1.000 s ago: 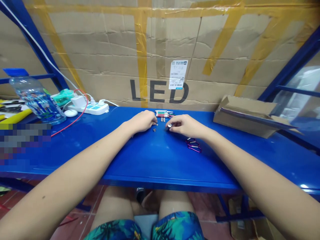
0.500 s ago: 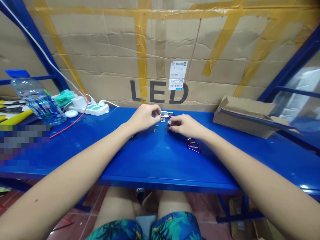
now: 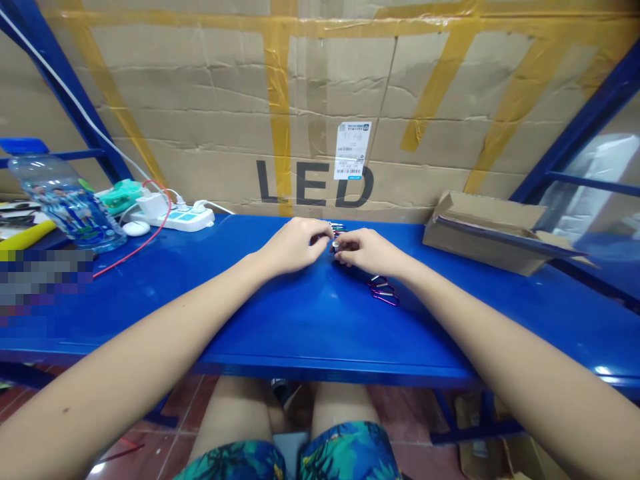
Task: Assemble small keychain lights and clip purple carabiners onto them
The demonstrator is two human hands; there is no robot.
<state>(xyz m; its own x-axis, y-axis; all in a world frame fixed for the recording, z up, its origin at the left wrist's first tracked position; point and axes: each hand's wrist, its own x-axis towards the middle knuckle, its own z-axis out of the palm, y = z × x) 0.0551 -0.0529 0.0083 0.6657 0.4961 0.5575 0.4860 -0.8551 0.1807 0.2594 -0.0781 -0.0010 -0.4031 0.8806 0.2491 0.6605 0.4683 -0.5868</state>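
My right hand [image 3: 371,252] pinches a small dark cylinder with a pale, silvery round end [image 3: 335,247]; its exact kind is too small to tell. Close on its left, my left hand [image 3: 299,245] is closed, thumb and fingertips together near that end. Whatever those fingers hold, if anything, is hidden. Behind both hands lies a row of thin coloured metal pieces [image 3: 338,228], partly covered by the fingers. Several purple carabiners [image 3: 384,291] rest on the blue table [image 3: 320,327], just below my right wrist.
At the left stand a water bottle [image 3: 67,200] and a white power strip [image 3: 183,218] with plugs, beside a red cable [image 3: 131,257]. An open cardboard box [image 3: 480,233] sits at the right. A large taped carton [image 3: 210,120] forms the back wall.
My left hand has moved right and slightly down, closing the gap to my right hand and covering the small silvery pieces on the table. My right hand keeps its hold on the cylinder.
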